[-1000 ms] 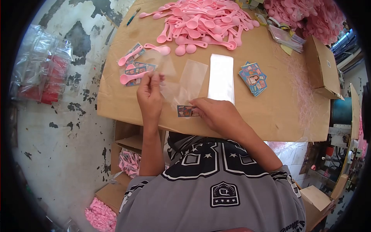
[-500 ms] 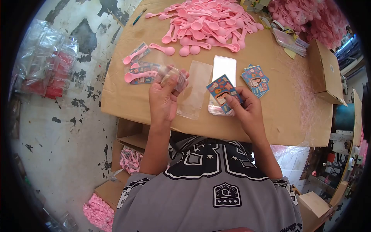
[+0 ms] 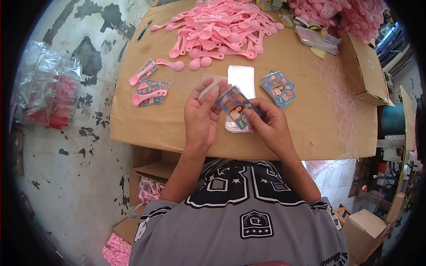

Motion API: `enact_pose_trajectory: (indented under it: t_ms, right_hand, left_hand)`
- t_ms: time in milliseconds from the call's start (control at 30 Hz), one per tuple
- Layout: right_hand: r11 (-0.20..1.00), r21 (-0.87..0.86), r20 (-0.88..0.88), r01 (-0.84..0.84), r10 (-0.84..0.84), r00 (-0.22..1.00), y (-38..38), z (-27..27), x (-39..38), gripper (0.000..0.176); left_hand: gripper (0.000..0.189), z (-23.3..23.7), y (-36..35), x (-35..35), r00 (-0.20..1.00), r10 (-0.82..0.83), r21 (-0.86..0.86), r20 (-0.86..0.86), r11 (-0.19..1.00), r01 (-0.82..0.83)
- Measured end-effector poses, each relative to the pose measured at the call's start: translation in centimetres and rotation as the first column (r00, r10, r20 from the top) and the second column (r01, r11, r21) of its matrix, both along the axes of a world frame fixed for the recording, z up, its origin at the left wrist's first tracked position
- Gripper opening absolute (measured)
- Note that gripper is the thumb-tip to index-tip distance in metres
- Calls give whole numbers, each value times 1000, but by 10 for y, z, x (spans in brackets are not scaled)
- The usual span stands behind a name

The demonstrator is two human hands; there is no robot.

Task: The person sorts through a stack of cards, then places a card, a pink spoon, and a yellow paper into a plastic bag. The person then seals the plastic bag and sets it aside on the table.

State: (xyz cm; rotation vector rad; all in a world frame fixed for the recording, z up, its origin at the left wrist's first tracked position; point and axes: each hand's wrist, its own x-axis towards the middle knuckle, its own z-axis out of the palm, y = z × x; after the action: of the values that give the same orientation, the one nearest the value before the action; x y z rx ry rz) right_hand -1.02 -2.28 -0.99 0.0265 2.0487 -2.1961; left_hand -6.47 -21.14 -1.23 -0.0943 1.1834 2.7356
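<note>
My left hand (image 3: 202, 116) holds a clear plastic sleeve (image 3: 212, 87) by its near end, fingers pinched on it. My right hand (image 3: 268, 126) grips a printed picture card (image 3: 234, 107) and holds it against the sleeve's mouth, between both hands. Under them lies a stack of clear sleeves (image 3: 241, 77) on the cardboard tabletop (image 3: 168, 124). A fanned pile of picture cards (image 3: 278, 88) sits just right of the stack. A big heap of pink plastic spoons (image 3: 217, 29) fills the far middle.
Packed cards with pink spoons (image 3: 148, 91) lie at the left of the tabletop. A cardboard box (image 3: 364, 68) stands at the right edge. Bagged goods (image 3: 46, 88) sit on the floor at left. More pink spoons (image 3: 346, 15) pile at the far right.
My right hand picked a card from the table, lifted it and brought it left to the sleeve. My left hand raised the sleeve toward the centre, so both hands now meet.
</note>
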Motion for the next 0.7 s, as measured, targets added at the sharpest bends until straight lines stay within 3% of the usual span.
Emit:
enact_pose_trajectory:
  t_ms: [100, 200, 333, 433, 533, 700]
  right_hand:
    - [993, 92, 11, -78, 77, 997, 7, 6, -3, 30]
    - [998, -29, -70, 62, -64, 995, 6, 0, -4, 30]
    - [980, -111, -19, 165, -168, 986, 9, -1, -4, 21]
    - [987, -64, -54, 146, -149, 987, 4, 0, -4, 19]
    - [978, -127, -92, 166, -179, 980, -2, 2, -7, 20]
    - [947, -217, -135, 237, -270, 953, -19, 7, -3, 20]
  left_hand:
    - [42, 3, 5, 3, 999, -33, 10, 10, 999, 33]
    - [43, -5, 2, 4, 999, -43, -2, 0, 999, 43]
    - [43, -4, 4, 6, 1000, -13, -33, -19, 999, 12]
    - [36, -6, 7, 9, 996, -74, -23, -51, 997, 73]
    - [28, -4, 11, 15, 988, -137, -74, -78, 989, 131]
    - [32, -9, 15, 29, 980, -171, -150, -104, 977, 155]
